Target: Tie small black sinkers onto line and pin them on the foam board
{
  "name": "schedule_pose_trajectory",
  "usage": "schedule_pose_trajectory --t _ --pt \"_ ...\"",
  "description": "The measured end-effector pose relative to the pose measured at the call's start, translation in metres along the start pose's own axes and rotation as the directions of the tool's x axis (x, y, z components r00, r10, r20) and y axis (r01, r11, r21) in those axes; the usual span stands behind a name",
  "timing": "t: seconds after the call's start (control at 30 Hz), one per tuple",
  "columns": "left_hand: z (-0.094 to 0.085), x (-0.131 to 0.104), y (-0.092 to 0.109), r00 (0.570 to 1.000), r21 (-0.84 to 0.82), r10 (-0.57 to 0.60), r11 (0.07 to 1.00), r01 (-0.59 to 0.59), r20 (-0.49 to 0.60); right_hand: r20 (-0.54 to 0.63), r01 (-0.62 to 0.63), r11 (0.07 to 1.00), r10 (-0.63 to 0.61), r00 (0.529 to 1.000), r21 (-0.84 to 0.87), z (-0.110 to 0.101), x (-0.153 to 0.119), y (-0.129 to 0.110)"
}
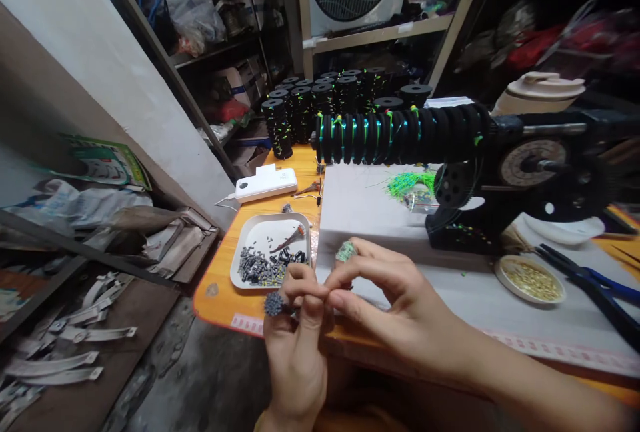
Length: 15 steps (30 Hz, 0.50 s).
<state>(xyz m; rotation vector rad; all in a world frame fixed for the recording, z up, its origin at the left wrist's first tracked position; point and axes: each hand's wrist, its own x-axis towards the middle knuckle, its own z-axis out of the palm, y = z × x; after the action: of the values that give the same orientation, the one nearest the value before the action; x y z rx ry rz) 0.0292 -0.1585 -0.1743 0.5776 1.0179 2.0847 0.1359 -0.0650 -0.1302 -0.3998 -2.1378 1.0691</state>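
My left hand is closed, and a dark grey, knobbly round bundle sticks out on its left side. My right hand is closed too, its thumb and index finger pinched against the left fingertips. Whatever lies between the fingertips is too small to make out. A pale green tufted bundle shows just beyond the right index finger, held by that hand's hidden fingers. Just past the left hand, a white tray holds many small grey and black tube-like pieces and a brown wispy bundle.
A black spindle machine wound with green and blue line stands ahead. Black spools crowd behind it. A white power bank lies left; green strands, a dish of gold bits and pliers lie right.
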Motion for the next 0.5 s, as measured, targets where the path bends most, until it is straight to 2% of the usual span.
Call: schedule_pose_trajectory --t 0.07,0.13,0.2,0.27,0.33,0.37,0.43,0.47,0.5 --pt "-0.003 0.002 0.006 0.996 -0.055 0.010 0.998 -0.005 0.089 0.037 0.074 0.996 -0.073 0.997 -0.039 0.001 0.000 -0.001" --pt "-0.009 0.003 0.013 0.984 -0.048 -0.015 0.999 0.024 0.177 0.093 0.225 0.963 -0.213 0.973 -0.146 0.001 0.001 -0.002" --pt "-0.017 0.003 0.019 0.983 0.044 -0.063 0.997 0.056 0.173 0.167 0.454 0.830 -0.422 0.891 -0.325 -0.001 0.004 -0.003" --pt "-0.025 0.003 0.023 0.988 0.160 -0.115 0.982 0.098 0.102 0.235 0.614 0.615 -0.585 0.776 -0.494 -0.007 0.012 -0.004" --pt "-0.031 0.004 0.028 0.984 0.240 -0.171 0.958 0.155 0.047 0.259 0.657 0.441 -0.673 0.693 -0.612 -0.017 0.027 -0.003" --pt "-0.033 0.004 0.030 0.978 0.268 -0.203 0.945 0.186 0.040 0.264 0.646 0.375 -0.691 0.673 -0.665 -0.024 0.036 -0.002" --pt "-0.035 0.003 0.034 0.963 0.298 -0.266 0.924 0.241 0.046 0.332 0.669 0.184 -0.756 0.565 -0.720 -0.038 0.056 0.003" --pt "-0.036 0.002 0.035 0.957 0.303 -0.287 0.917 0.258 0.052 0.344 0.656 0.133 -0.764 0.545 -0.743 -0.044 0.065 0.006" --pt "-0.037 0.001 0.036 0.954 0.305 -0.296 0.914 0.267 0.053 0.340 0.625 0.112 -0.759 0.556 -0.773 -0.049 0.072 0.009"
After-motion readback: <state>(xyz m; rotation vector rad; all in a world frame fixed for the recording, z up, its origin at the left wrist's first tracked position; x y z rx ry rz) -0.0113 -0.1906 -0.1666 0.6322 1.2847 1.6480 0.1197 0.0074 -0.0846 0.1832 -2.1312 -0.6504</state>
